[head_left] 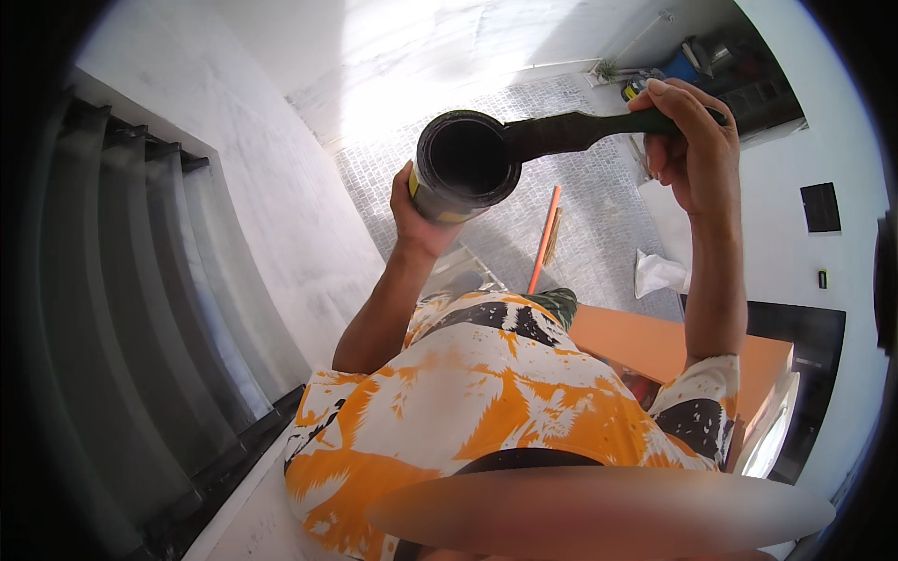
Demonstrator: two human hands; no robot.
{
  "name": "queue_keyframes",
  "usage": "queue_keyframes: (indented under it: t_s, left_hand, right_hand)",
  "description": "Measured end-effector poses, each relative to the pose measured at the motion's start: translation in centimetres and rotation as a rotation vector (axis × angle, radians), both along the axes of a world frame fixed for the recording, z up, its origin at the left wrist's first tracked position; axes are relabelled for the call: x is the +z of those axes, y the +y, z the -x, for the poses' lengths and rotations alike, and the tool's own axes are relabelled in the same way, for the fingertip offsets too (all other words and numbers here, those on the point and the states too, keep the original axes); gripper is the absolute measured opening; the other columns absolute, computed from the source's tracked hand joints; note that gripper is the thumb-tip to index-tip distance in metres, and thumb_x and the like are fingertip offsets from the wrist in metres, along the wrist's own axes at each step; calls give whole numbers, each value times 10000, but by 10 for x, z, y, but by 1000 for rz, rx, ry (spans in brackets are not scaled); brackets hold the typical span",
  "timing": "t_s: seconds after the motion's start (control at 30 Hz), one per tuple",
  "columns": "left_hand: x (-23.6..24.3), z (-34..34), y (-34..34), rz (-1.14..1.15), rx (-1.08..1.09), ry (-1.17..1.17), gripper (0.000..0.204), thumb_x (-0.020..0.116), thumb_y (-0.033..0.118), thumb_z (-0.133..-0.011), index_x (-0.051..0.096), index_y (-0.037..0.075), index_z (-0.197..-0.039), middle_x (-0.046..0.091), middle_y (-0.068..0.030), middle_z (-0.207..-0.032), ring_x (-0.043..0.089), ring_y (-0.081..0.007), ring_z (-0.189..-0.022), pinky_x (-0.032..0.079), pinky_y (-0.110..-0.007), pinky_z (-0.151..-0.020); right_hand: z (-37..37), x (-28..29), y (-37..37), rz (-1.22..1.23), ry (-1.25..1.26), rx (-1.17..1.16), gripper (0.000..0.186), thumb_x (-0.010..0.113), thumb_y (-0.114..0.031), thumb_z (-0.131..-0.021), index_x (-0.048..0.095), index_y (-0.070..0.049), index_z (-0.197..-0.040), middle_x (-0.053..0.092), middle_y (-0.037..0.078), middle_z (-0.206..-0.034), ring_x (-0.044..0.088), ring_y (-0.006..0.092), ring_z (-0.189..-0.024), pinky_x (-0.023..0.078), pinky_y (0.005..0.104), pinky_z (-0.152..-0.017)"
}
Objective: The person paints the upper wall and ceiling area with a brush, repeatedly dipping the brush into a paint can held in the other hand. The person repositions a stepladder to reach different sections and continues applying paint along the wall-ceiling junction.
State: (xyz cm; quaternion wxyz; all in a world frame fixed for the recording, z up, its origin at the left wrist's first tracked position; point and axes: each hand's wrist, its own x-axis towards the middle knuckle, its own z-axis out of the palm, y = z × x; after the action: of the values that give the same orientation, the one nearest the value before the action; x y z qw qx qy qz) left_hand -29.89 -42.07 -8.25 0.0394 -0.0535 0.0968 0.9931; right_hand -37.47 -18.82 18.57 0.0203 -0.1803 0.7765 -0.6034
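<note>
My left hand [417, 222] is closed round the side of a dark paint can [447, 208], held up in front of me with its open mouth tilted toward me. The inside looks black; I cannot tell how full it is. My right hand [694, 140] grips the green handle of a paintbrush [561, 134] between thumb and fingers, with the brush nearly level. Its dark, coated bristles point left and meet or overlap the right side of the can's rim. Both forearms are raised above the ground.
On the left, a dark ribbed curtain or shutter [122, 309] fills a wall opening. Below are patterned floor tiles [599, 215], an orange pole [545, 238] and a white bag [660, 273]. An orange flat surface [683, 351] sits close by my right side. A white wall [271, 215] runs along the left.
</note>
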Motion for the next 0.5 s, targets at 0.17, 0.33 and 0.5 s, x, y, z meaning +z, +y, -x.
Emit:
queue_keyframes:
  t_s: [0.17,0.33,0.5]
  left_hand:
    - [1,1,3,66,-22,-52,714,434,650,-923,538,208,-1474,544,-117,-1494,506,-368,-1377,429,-643,-1053]
    - [-3,-2,-2,0,-36,4,690,441,636,-925,561,195,-1442,567,-133,-1455,523,-376,-1346,435,-651,-1022]
    - [-1,-3,-8,-81,-65,-14,650,476,597,-934,595,158,-1397,608,-137,-1406,563,-379,-1303,443,-674,-1011]
  right_hand:
    - [-14,-12,-4,-213,27,222,267,661,-257,-904,774,-25,-975,690,59,-773,619,124,-588,487,279,-543]
    - [-28,-5,6,-448,52,313,351,721,-259,-723,786,2,-948,683,74,-794,594,139,-688,427,277,-599]
    - [-32,9,21,-332,110,249,390,701,-265,-655,789,5,-922,640,70,-770,484,118,-629,323,301,-560]
